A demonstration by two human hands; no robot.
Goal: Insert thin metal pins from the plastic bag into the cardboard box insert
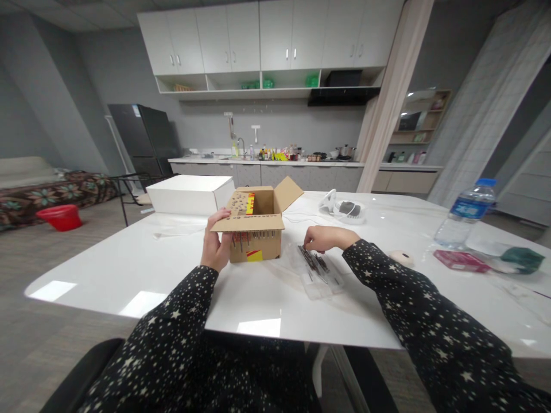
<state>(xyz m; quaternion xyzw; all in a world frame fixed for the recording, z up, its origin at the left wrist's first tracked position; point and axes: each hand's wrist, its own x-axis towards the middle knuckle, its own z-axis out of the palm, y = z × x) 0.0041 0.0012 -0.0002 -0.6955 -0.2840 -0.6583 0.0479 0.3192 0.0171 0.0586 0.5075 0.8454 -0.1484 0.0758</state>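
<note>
An open cardboard box (262,244) stands on the table with its flaps spread. My left hand (216,241) is closed around the left end of its near flap (252,222), thumb below and fingers above. Several thin, pin-like metal pieces (258,234) hang in a row along that flap, and small dark pieces dot the left flap (241,202). To the right lies a clear plastic case (321,289) holding a pile of slender dark metal pieces (316,264). Over its far end, my right hand (326,238) has its fingers pinched together at the pieces; the fingertips are partly hidden.
A white box (191,194) stands behind on the left. Farther right are a white device with a cable (344,207), a small round white object (402,258), a water bottle (467,212), a pink box (460,261) and a green bundle (520,259). The table's near edge runs below my forearms.
</note>
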